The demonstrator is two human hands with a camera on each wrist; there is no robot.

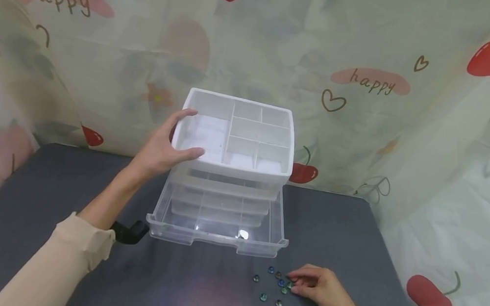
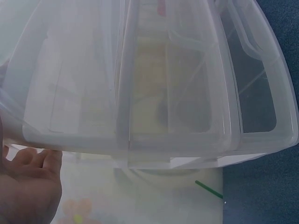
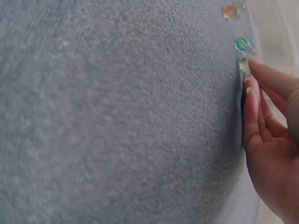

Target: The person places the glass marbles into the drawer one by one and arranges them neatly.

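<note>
A white plastic drawer organizer (image 1: 261,134) with a divided top tray stands at the table's back, its bottom clear drawer (image 1: 219,239) pulled out toward the front. My left hand (image 1: 161,146) grips the organizer's left side, thumb over the front rim and a finger over the back. In the left wrist view, that hand (image 2: 30,182) shows beside the translucent drawer fronts (image 2: 182,93). At the front right, several glass marbles (image 1: 263,297) lie on the table. My right hand (image 1: 325,290) pinches a greenish marble (image 3: 245,66) between thumb and fingertips, close to a blue-green marble (image 3: 244,45).
The dark grey table (image 1: 326,230) carries all of this. A patterned curtain (image 1: 260,41) hangs behind it and along both sides. A black strap with a dark device (image 1: 131,233) sits around my left wrist, close to the open drawer's left corner.
</note>
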